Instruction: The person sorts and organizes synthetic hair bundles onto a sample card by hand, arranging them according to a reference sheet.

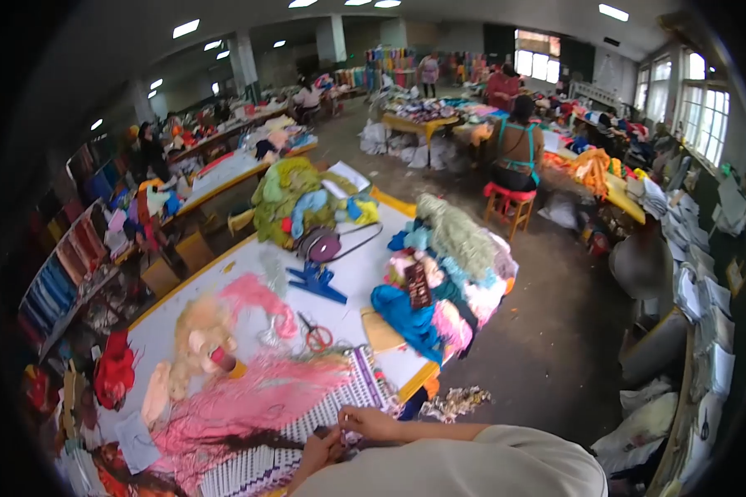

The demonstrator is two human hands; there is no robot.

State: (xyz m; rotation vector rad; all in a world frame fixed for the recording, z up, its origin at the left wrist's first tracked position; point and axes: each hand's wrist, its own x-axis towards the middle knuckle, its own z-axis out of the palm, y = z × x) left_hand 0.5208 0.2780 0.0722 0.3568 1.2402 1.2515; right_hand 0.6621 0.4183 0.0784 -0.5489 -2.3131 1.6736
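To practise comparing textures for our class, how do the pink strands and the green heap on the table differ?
Colour: the pink strands are pale to mid pink, while the green heap is olive green.
Pose: the pink strands lie spread out low and long, whereas the green heap is bunched into a mound.
Place: the pink strands lie along the purple-and-white strip; the green heap sits towards the table's far end.
Both rest on the same white-topped table.

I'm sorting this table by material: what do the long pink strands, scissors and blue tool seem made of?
Long pink strands: probably yarn, matte, in fine loose tangles.
Scissors: thin blades suggest metal; bright red handles, perhaps plastic.
Blue tool: plastic or painted metal; its even, smooth colour leaves it open.
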